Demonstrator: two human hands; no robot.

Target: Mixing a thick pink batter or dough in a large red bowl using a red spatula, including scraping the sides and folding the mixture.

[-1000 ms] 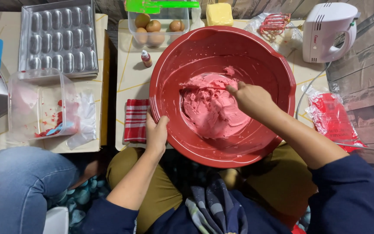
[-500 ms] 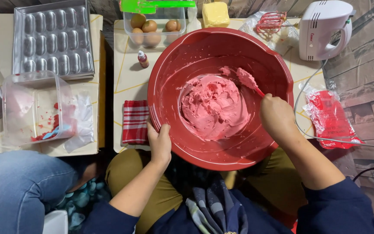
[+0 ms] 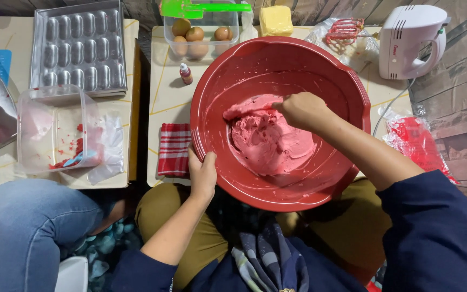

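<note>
Pink batter (image 3: 268, 141) sits in centre of red bowl (image 3: 309, 75), directly under your R hand (image 3: 301, 110). R hand is fisted over the batter, fingers closed round a utensil; the tool itself is hidden by the fist, so type can't be told. Your L hand (image 3: 203, 174) grips the bowl's near-left rim, thumb inside, fingers outside. Just left of L hand: red-striped cloth (image 3: 174, 150). Beyond it: small dye bottle (image 3: 186, 74), clear tub w/ eggs (image 3: 195, 35). Far side of R hand: butter block (image 3: 275, 20), white hand mixer (image 3: 409, 40). Well left of L hand: metal mould tray (image 3: 79, 48), clear plastic container (image 3: 55, 130).
</note>
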